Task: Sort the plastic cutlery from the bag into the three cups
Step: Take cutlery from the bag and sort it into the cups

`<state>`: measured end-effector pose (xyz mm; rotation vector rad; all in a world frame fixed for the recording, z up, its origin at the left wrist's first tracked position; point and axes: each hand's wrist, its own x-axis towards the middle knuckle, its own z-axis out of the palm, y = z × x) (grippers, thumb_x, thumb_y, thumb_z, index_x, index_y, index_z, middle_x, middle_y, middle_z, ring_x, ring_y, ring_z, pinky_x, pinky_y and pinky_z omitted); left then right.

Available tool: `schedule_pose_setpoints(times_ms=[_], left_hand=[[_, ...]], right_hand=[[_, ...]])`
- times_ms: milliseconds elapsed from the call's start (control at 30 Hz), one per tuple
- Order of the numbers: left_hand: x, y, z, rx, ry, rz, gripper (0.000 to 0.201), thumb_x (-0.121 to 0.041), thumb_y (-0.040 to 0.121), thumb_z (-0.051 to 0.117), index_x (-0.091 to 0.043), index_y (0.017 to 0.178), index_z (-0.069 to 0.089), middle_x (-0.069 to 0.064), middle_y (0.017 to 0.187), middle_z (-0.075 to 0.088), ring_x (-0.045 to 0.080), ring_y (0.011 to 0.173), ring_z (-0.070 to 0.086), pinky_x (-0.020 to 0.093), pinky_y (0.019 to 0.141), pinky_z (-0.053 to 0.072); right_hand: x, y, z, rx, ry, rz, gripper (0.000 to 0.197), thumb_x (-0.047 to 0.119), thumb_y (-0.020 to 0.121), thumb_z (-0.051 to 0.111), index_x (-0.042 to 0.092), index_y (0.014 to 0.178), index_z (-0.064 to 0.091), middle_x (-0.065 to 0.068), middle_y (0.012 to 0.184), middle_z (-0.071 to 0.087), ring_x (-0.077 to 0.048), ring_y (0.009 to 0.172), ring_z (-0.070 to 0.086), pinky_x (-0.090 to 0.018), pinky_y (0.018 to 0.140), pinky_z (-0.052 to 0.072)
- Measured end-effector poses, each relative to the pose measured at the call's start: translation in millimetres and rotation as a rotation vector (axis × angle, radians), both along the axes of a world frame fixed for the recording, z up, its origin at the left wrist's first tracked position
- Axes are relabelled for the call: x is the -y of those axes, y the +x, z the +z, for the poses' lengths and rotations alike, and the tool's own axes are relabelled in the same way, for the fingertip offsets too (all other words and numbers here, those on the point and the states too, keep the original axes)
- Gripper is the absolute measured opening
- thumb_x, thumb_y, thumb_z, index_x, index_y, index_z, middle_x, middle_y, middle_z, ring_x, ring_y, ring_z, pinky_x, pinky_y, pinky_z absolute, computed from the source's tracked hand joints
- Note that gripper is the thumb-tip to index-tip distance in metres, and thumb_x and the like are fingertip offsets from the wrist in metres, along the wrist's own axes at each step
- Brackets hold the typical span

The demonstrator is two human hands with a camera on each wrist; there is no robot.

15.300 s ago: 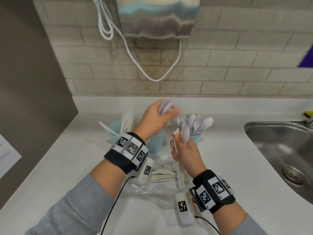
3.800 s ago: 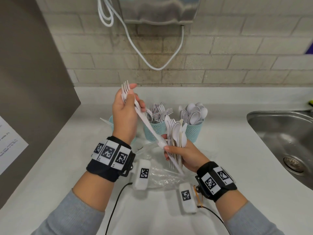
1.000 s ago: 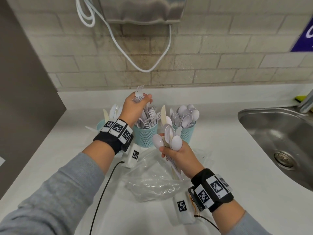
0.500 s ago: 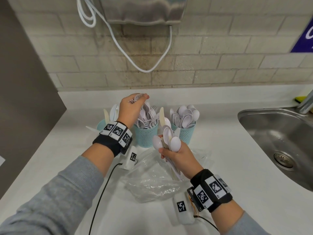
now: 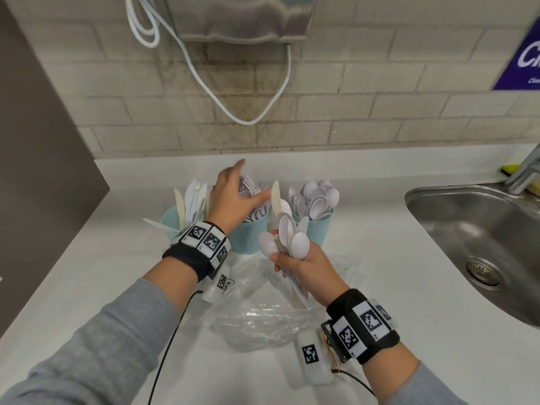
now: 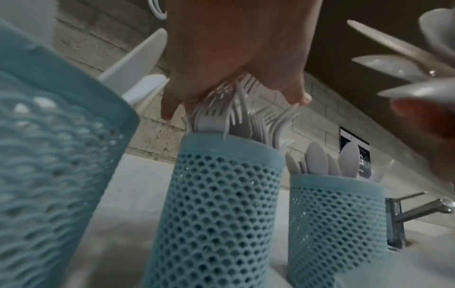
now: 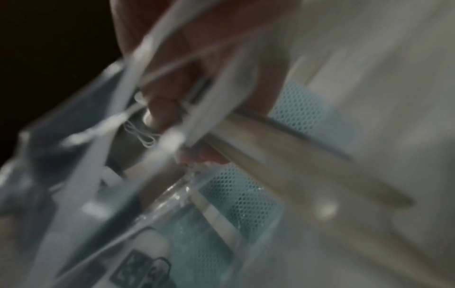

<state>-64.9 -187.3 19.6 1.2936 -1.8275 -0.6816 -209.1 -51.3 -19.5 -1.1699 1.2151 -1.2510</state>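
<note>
Three teal mesh cups stand in a row by the wall: the left cup (image 5: 171, 220) holds knives, the middle cup (image 5: 248, 236) (image 6: 216, 204) holds forks (image 6: 236, 115), the right cup (image 5: 317, 229) (image 6: 329, 210) holds spoons. My left hand (image 5: 233, 194) (image 6: 231, 58) lies open over the fork heads, palm pressing down on them. My right hand (image 5: 304, 261) grips a bundle of mixed cutlery (image 5: 287, 238), spoons and knives, upright in front of the cups. The clear plastic bag (image 5: 263, 311) lies crumpled on the counter below it. The right wrist view is blurred.
A white counter (image 5: 102, 273) runs to a steel sink (image 5: 482, 244) on the right, with a tap (image 5: 523, 171) behind it. A dark panel (image 5: 35, 141) stands at the left. A metal dispenser (image 5: 242, 19) and a white cord (image 5: 204, 71) hang on the brick wall.
My left hand has lowered the forks into the middle cup, let go of them and spread flat over their heads. My right hand has stayed put with its bundle.
</note>
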Motion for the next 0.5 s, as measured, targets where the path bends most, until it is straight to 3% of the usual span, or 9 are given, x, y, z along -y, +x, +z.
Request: schedule_pose_setpoints(times_ms=[67, 133, 233, 300, 433, 500], left_hand=[[-3.3, -1.6, 11.6, -0.035, -0.117, 0.020, 0.094, -0.060, 0.067, 0.070, -0.028, 0.144, 0.027, 0.003, 0.148, 0.029, 0.022, 0.135, 0.033, 0.040, 0.112, 0.030], [-4.4, -4.1, 22.1, 0.019, -0.213, -0.006, 0.077, -0.052, 0.079, 0.064, -0.024, 0.143, 0.031, 0.004, 0.150, 0.031, 0.019, 0.137, 0.030, 0.037, 0.114, 0.025], [0.5, -7.5, 20.6, 0.406, -0.156, -0.077, 0.046, -0.041, 0.098, 0.036, -0.019, 0.138, 0.044, 0.002, 0.152, 0.032, 0.017, 0.145, 0.014, 0.047, 0.116, 0.008], [1.4, -7.8, 18.0, 0.580, -0.108, -0.103, 0.044, -0.036, 0.101, 0.028, -0.017, 0.137, 0.045, 0.000, 0.155, 0.026, 0.015, 0.147, 0.006, 0.050, 0.116, 0.002], [-0.7, -6.1, 26.5, 0.614, -0.031, -0.141, 0.049, -0.038, 0.101, 0.024, -0.018, 0.146, 0.030, -0.002, 0.159, 0.014, 0.013, 0.147, 0.002, 0.051, 0.116, -0.003], [-5.3, -4.5, 31.2, 0.514, -0.016, -0.133, 0.048, -0.040, 0.100, 0.029, -0.020, 0.144, 0.034, -0.003, 0.159, 0.015, 0.014, 0.147, 0.004, 0.050, 0.117, -0.004]], right_hand=[[-1.0, -1.9, 3.0, 0.016, -0.004, 0.014, 0.030, 0.004, 0.084, 0.067, 0.015, 0.112, 0.066, -0.001, 0.070, 0.064, -0.014, 0.065, 0.059, -0.024, 0.062, 0.049], [-1.7, -2.2, 5.5, 0.040, -0.010, 0.029, 0.030, 0.007, 0.085, 0.066, 0.020, 0.112, 0.066, -0.002, 0.068, 0.064, -0.016, 0.068, 0.059, -0.026, 0.065, 0.049], [-2.0, -1.7, 6.0, 0.100, -0.021, 0.045, 0.030, 0.011, 0.086, 0.066, 0.021, 0.114, 0.064, -0.010, 0.077, 0.066, -0.019, 0.071, 0.061, -0.032, 0.070, 0.050], [-2.4, -1.0, 8.2, 0.161, -0.009, 0.051, 0.032, 0.009, 0.088, 0.063, 0.018, 0.119, 0.059, -0.010, 0.083, 0.070, -0.020, 0.067, 0.061, -0.032, 0.065, 0.051], [-3.3, -2.2, 11.9, 0.218, -0.052, 0.075, 0.035, 0.009, 0.091, 0.059, 0.012, 0.126, 0.053, -0.007, 0.082, 0.067, -0.018, 0.059, 0.058, -0.028, 0.056, 0.050], [-3.2, -3.2, 13.1, 0.242, -0.061, 0.090, 0.036, 0.010, 0.090, 0.060, 0.012, 0.125, 0.054, -0.006, 0.079, 0.066, -0.016, 0.057, 0.056, -0.026, 0.054, 0.049]])
